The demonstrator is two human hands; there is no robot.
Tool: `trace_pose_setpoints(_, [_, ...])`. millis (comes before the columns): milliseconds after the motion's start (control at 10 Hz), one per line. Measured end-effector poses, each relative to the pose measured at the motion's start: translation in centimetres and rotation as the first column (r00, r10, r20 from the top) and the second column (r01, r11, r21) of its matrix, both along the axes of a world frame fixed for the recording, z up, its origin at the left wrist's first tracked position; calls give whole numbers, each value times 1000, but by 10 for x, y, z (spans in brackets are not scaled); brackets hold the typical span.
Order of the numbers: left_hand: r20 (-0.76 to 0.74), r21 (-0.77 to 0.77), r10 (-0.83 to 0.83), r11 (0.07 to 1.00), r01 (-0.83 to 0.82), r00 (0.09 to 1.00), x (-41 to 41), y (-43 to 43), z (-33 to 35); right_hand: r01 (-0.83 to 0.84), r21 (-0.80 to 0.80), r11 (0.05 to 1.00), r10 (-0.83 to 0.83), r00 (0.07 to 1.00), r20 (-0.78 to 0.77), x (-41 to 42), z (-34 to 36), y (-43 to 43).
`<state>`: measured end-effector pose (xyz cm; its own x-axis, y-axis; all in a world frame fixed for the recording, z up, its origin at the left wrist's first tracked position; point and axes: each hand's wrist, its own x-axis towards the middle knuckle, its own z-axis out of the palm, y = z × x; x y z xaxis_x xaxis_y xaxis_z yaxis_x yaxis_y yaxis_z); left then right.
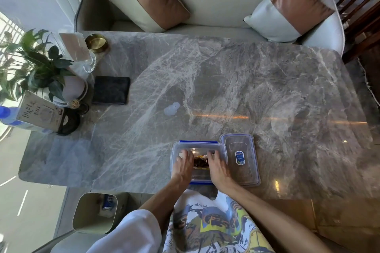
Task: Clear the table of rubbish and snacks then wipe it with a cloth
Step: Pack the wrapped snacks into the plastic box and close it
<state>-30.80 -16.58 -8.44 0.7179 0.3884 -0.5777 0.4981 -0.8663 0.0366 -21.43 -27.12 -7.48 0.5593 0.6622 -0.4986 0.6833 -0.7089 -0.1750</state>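
A clear plastic box (174,148) with blue clips sits at the near edge of the grey marble table (267,88). Dark snacks (200,161) lie inside it. My left hand (182,165) and my right hand (219,167) both reach into the box, fingers curled down beside the snacks; whether they hold any is hidden. The box's clear lid (240,158) lies flat just to the right, touching the box. A small crumpled clear wrapper (172,109) rests mid-table. A folded dark cloth (111,90) lies at the left.
A potted plant (41,68), a card sign (39,113), a glass holder (80,51) and a brass ashtray (96,42) crowd the table's left end. A waste bin (94,212) with a can stands on the floor, near left. A sofa with cushions (152,0) faces me.
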Motion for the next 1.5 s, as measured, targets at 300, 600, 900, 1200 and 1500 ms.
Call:
trace_pose_setpoints(300, [199, -17, 18, 1000, -15, 980, 15, 8, 44, 317, 339, 886, -337, 941, 2, 18, 30, -34])
trace_pose_setpoints(600, [243, -21, -108, 993, 116, 964, 78, 20, 66, 976, 57, 209, -889, 214, -405, 26, 4, -111])
trace_pose_setpoints(900, [64, -154, -214, 963, 222, 975, 195, -8, 41, 996, -88, 15, -830, -37, -556, 35, -1, -125])
trace_pose_setpoints(1200, [-27, -201, -73, 977, 66, 997, 221, -35, 11, 940, -292, -177, -732, -324, -599, 41, -17, -140])
trace_pose_setpoints(1500, [31, -236, 42, 971, -33, 999, 234, -36, 20, 966, -219, -140, -737, -250, -628, 61, -10, -139])
